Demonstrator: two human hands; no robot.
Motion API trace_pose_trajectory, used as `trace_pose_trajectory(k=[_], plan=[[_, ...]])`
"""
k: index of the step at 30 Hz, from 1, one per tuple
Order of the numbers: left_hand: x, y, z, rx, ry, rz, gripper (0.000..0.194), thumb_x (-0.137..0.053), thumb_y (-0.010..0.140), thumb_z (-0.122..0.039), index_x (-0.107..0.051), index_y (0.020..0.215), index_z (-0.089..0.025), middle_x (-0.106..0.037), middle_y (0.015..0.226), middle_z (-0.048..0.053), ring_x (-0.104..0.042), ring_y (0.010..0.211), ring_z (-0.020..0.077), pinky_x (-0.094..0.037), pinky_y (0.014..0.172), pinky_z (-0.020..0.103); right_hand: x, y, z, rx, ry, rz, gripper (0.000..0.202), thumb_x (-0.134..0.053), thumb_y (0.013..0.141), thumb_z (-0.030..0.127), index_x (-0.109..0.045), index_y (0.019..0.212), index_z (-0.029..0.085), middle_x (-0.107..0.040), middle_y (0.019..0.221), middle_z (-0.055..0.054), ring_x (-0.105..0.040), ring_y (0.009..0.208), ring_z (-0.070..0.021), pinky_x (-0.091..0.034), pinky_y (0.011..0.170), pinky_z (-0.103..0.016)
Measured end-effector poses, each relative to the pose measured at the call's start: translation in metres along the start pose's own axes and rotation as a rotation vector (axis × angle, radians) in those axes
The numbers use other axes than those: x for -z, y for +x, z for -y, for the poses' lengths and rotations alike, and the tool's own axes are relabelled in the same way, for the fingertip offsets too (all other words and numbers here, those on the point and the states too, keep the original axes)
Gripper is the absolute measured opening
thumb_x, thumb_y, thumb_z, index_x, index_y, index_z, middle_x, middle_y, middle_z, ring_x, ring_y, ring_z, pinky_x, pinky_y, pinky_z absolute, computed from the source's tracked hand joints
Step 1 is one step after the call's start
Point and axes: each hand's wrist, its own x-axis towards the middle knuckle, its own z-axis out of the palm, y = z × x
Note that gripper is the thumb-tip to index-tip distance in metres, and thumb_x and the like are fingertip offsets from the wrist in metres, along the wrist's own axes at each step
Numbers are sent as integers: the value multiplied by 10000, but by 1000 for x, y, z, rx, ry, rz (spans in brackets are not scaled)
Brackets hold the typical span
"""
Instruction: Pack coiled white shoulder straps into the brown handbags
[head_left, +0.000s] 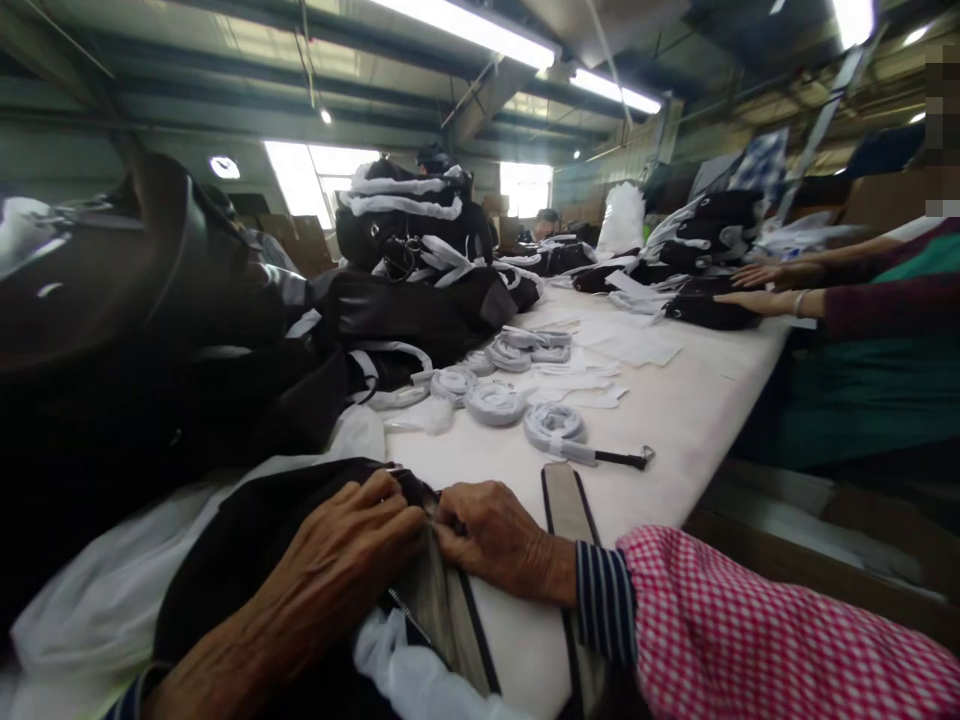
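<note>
A black bag (225,555) lies in front of me on the table's near side, with white wrapping material (409,665) bunched beside its zipper (411,617). My left hand (360,540) is closed on the bag's upper edge, fingers curled. Close against it, my right hand (495,535) pinches the same edge where a grey-brown strap with black edging (450,600) begins. Whatever lies between the fingertips is hidden. Under my right wrist passes another grey-brown strap (564,500), flat on the table.
Dark bags (420,310) are piled along the left. Wrapped, coiled straps (495,403) lie mid-table, one with a black end and metal clip (630,459). Across the right edge, a co-worker's hands (761,300) rest on a wrapped black bag (709,308). Papers (637,345) lie nearby.
</note>
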Motion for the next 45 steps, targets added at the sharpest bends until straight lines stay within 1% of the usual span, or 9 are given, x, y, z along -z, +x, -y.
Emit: trace_pose_trajectory(k=[4, 9, 14, 24, 31, 34, 39, 42, 45], plan=[[1, -10, -15, 48, 110, 9, 207, -612, 1002, -296, -676, 1198, -295, -669, 1250, 23, -464, 1260, 302, -347, 1034, 461, -3, 0, -5, 51, 49, -71, 61, -650, 857, 115, -626, 820, 157, -664, 750, -16, -596, 679, -144, -399, 663, -251], [12, 15, -33, 220, -29, 185, 55, -666, 977, -259, -704, 1017, -261, -667, 982, -1, -501, 1040, 259, -353, 863, 427, -5, -1, -8, 126, 29, -117, 73, -645, 860, 96, -626, 826, 158, -639, 750, -11, -568, 659, -143, -383, 632, -257], [15, 28, -37, 309, -113, 182, 102, -687, 914, -138, -678, 858, -223, -651, 915, -2, -490, 1016, 245, -345, 824, 401, 7, -1, -2, 194, 113, -120, 82, -616, 927, 130, -652, 859, 160, -655, 787, -22, -601, 704, -145, -421, 665, -253], [8, 24, -39, 268, -77, 137, 148, -570, 963, -120, -625, 859, -209, -646, 939, 16, -468, 992, 247, -330, 801, 412, 43, -4, -10, -252, 564, -83, 194, -643, 883, 301, -670, 760, 154, -577, 512, 30, -490, 423, -93, -357, 441, -209], [7, 22, -40, 253, -59, 110, 176, -534, 965, -106, -593, 822, -191, -633, 899, 26, -463, 946, 245, -317, 783, 414, 81, -4, -35, -351, 566, -310, 309, -703, 828, 448, -639, 730, 162, -585, 498, 21, -460, 376, -83, -337, 382, -195], [6, 23, -39, 250, -81, 91, 167, -557, 931, -80, -579, 806, -190, -621, 886, 20, -462, 950, 241, -311, 791, 412, 88, -6, -55, -459, 552, -164, 330, -711, 801, 452, -626, 699, 150, -584, 486, 14, -438, 360, -71, -320, 371, -184], [6, 24, -36, 234, -81, 98, 188, -526, 940, -89, -571, 786, -185, -618, 877, 25, -462, 934, 240, -302, 792, 417, 93, -10, -69, -444, 354, 85, 236, -625, 892, 366, -681, 896, 136, -659, 631, -6, -543, 428, -100, -382, 428, -199], [7, 24, -37, 240, -78, 113, 185, -529, 935, -85, -575, 785, -183, -627, 887, 31, -469, 950, 245, -310, 795, 412, 102, -6, -52, -260, -146, -56, 208, -611, 952, 281, -700, 1113, 185, -718, 958, -73, -688, 760, -183, -519, 667, -277], [5, 22, -38, 239, -86, 73, 187, -540, 929, -72, -571, 784, -185, -622, 868, 25, -472, 955, 245, -313, 789, 403, 98, 2, -24, -76, -463, -147, 181, -591, 973, 190, -709, 1110, 196, -669, 1198, -117, -648, 1068, -241, -509, 863, -323]])
